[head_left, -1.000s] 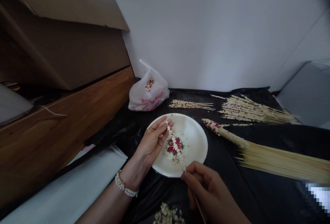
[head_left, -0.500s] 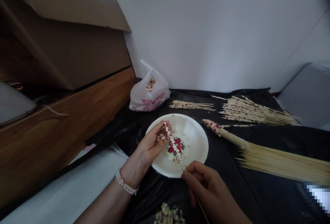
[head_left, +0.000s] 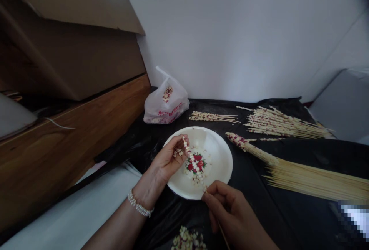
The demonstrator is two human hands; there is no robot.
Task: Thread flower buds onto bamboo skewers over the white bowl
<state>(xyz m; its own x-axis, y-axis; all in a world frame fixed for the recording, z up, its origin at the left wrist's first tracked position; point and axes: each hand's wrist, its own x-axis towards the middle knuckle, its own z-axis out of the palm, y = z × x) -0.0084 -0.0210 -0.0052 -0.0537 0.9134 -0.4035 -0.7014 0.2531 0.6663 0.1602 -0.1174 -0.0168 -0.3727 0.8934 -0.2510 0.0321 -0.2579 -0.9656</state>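
Note:
My right hand (head_left: 226,207) pinches the lower part of a thin wooden skewer (head_left: 221,231), which slants up and away over the bowl. A row of pale corn kernels (head_left: 193,162) is threaded along the skewer. At its far tip the fingers of my left hand (head_left: 170,159) close around the end. Several loose kernels (head_left: 178,152) lie in the cupped left palm. Beneath both hands is a white bowl (head_left: 220,154) with a red flower print and a few kernels on its bottom. Whether the left fingertips pinch a single kernel is too small to tell.
Behind the bowl stands a tied plastic bag (head_left: 165,106). Filled skewers lie in a small bunch (head_left: 207,116) and a larger pile (head_left: 271,122). Bare skewers (head_left: 317,177) and a corn cob-like bundle (head_left: 248,148) lie right. More kernels (head_left: 188,239) sit near me; a cardboard box (head_left: 95,54) is left.
The view has shifted very slightly. Both hands keep nearly the same pose on the skewer, with only small finger movement at the left hand.

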